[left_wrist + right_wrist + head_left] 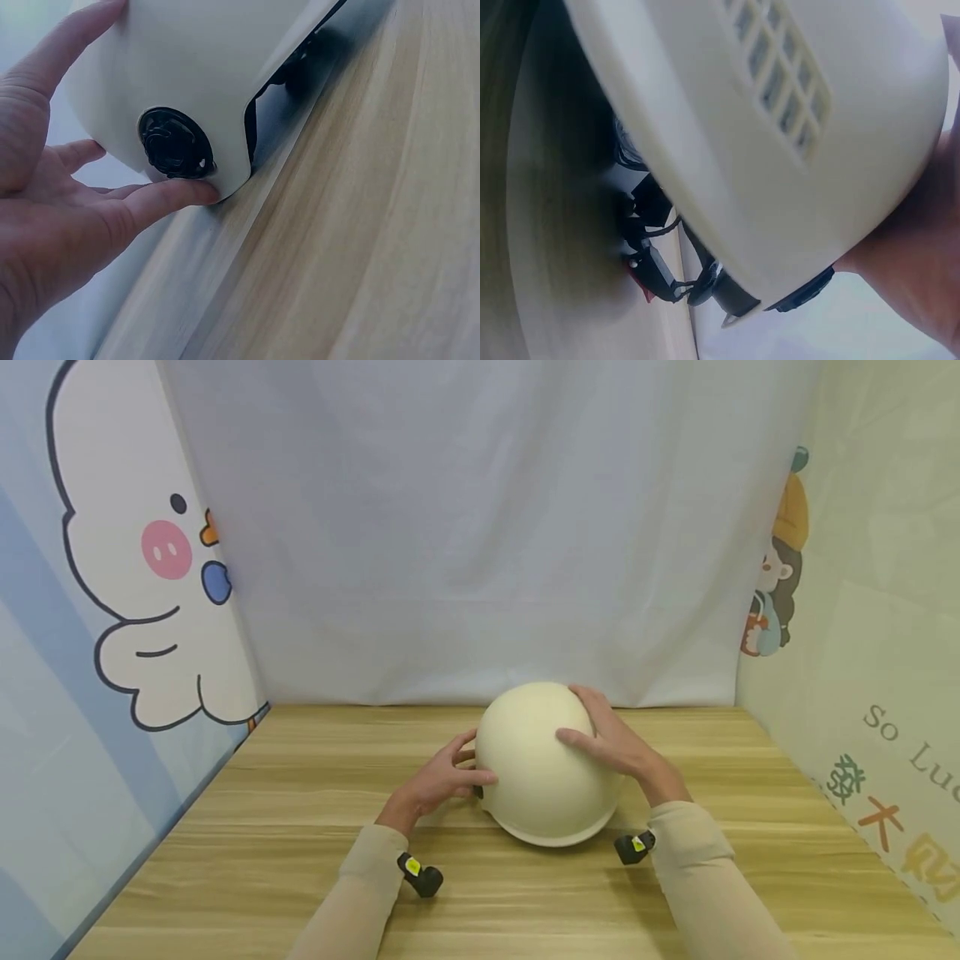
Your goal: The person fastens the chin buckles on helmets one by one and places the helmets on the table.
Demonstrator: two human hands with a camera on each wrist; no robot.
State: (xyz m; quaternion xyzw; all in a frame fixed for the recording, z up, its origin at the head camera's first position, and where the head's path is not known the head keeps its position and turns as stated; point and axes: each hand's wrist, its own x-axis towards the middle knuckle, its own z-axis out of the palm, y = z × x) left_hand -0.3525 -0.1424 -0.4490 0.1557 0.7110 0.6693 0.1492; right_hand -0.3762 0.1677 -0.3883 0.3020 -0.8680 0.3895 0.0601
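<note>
A cream-white hard hat (543,768) stands dome up over the table, between my two hands. My left hand (438,781) holds its left side, thumb and fingers spread over the shell. In the left wrist view, a fingertip touches the lower edge beside a round black fitting (176,142). My right hand (611,739) grips the upper right of the dome, fingers reaching over its far side. In the right wrist view, a vent grille (784,79) marks the shell, and black straps with buckles (652,270) hang below the rim. Most of the inside is hidden.
The wood-grain table (300,793) lies beneath. A white curtain (480,527) hangs along its back edge. Printed cloth walls (97,793) stand on both sides. Each wrist wears a small black camera (423,878).
</note>
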